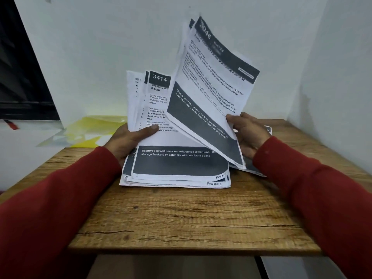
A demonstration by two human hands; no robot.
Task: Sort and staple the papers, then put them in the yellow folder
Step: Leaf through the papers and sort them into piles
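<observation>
Your left hand (pixel 128 140) is clamped on a thick stack of white printed sheets with dark header and footer bands (pixel 177 166), thumb laid across the front page and fingers curled behind. You have the stack propped with its lower edge resting on the brown wood-grain tabletop (pixel 181 218) and its top tipped away from you, which takes the weight off your wrist and keeps the handwritten page numbers along the bottom edges in plain view (one reads "Page No: 5").

Your right hand (pixel 248 130) pinches a thinner bundle of the same printed pages (pixel 213 77) at its lower right edge, thumb on the face, and tilts it up and to the right. That fans it clear of the main stack, likely so you can read the sheet headed 3414 underneath and judge where each page belongs. The two hands are apart, one on each side of the papers.

A few more printed sheets (pixel 268 129) lie flat on the table under your right wrist, probably a pile already set aside, though little of them shows.

The translucent yellow plastic folder (pixel 96 127) lies flat at the far left of the table, just beyond your left hand, ready for filing. No stapler is visible, so by my reading you're in the sorting stage, with stapling and filing yet to come.
</observation>
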